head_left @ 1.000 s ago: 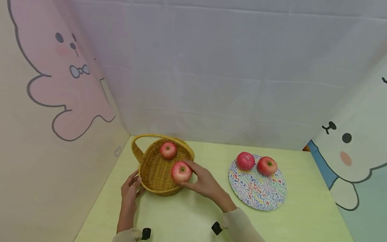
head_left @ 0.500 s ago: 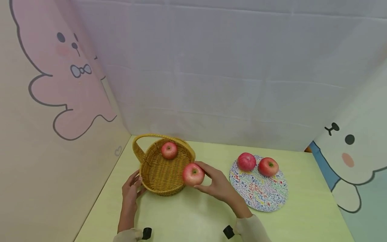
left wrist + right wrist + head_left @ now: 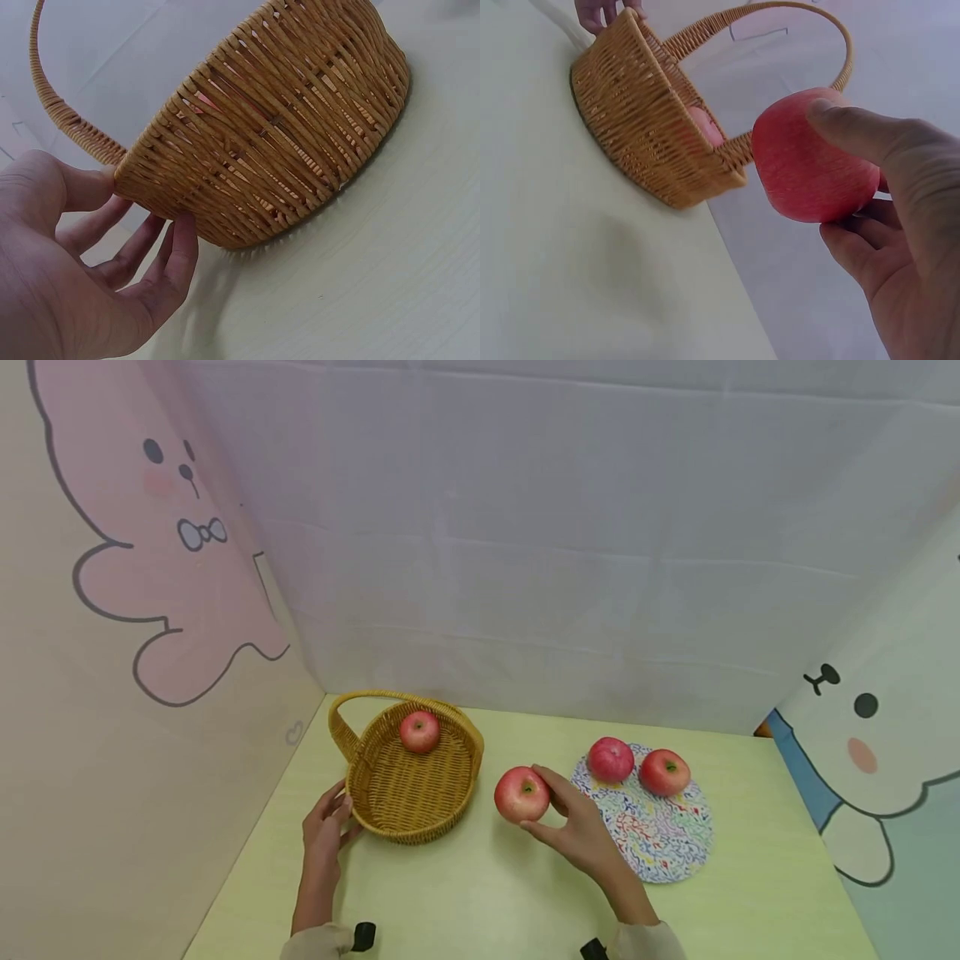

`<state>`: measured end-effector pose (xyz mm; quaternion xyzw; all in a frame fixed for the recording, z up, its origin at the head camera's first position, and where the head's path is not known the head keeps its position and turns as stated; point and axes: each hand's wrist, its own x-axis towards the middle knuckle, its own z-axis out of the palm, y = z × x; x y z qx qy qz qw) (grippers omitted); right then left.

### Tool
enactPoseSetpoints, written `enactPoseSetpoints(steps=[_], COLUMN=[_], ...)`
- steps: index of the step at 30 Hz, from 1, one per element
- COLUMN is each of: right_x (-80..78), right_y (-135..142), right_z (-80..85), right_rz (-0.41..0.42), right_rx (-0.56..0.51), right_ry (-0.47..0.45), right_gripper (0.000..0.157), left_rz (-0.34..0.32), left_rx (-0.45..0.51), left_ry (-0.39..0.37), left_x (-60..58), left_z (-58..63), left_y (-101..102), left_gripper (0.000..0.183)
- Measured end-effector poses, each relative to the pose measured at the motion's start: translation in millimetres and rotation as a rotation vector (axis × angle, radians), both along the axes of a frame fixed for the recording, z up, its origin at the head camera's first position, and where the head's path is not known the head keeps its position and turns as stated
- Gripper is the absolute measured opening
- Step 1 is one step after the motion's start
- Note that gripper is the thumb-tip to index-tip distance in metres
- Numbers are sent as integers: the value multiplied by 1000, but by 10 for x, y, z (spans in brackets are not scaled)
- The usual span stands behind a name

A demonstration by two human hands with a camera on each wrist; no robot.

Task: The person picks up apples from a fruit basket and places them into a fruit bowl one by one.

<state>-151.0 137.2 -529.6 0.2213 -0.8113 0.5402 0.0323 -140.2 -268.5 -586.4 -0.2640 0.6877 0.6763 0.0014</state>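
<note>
My right hand (image 3: pixel 588 835) holds a red apple (image 3: pixel 522 795) between thumb and fingers, in the air to the right of the basket. A shadow falls on the table under it. The yellow-brown wicker basket (image 3: pixel 412 789) stands at the left with its handle up, and another apple (image 3: pixel 419 732) lies inside near the back wall. At the basket's left side is my left hand (image 3: pixel 322 839). In the left wrist view its thumb sits at the rim and the fingertips rest against the woven wall (image 3: pixel 277 127).
A round plate with a colourful squiggle pattern (image 3: pixel 660 839) lies at the right, bearing a pinkish-red fruit (image 3: pixel 611 760) and a red apple (image 3: pixel 665 772). A pale curtain (image 3: pixel 525 568) closes off the back of the light table (image 3: pixel 465 902). Printed panels flank both sides.
My right hand has carried the apple out from over the basket to the right, toward the plate. My left hand has stayed at the basket, which has not visibly moved.
</note>
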Motion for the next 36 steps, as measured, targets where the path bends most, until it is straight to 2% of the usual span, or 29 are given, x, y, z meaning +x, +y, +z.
enactPoseSetpoints(steps=[6,12,18,23,36], right_x=[101,196,245,282,327], right_y=[212,411,577,663,737], right_z=[-123,-217,-327,-385,-523], right_rz=[-120,-228,-319,-426,-674], right_rx=[19,11,-10,-9,-152], right_ry=[-1,-48,-24,-5,22], right_gripper=[76,79,83,81,80], left_rz=[14,11,26,24,25], left_rx=[-19,-21,-17,-2,1], left_ry=[7,12,13,17,17], left_x=[-3,23,30,16,19], left_z=[3,15,2,-16,-19], left_y=[10,-7,-5,7,4], left_gripper=[50,52,51,50,47])
